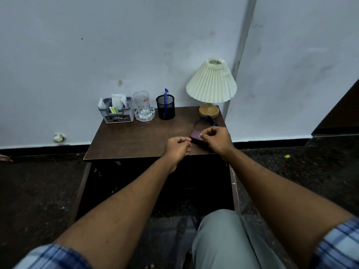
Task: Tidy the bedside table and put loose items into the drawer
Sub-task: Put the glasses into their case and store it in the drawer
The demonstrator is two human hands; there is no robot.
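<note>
A dark brown bedside table [136, 138] stands against the wall, and its drawer [155, 187] is pulled out below the front edge, dark inside. A small purple case [195, 136] lies near the table's right front, with dark blue glasses [208, 120] just behind it. My right hand [216, 139] rests on the case with thumb and fingers pinching at its top. My left hand [177, 147] is curled shut beside the case's left end, touching or nearly touching it; I cannot tell whether it holds anything.
Along the back stand a grey organiser with tissues [116, 110], a glass mug on a glass dish [143, 107], a black mesh pen cup with a blue pen [165, 108] and a pleated lamp [211, 84]. My knee [219, 235] is below the drawer. Crumpled paper [59, 137] lies on the floor.
</note>
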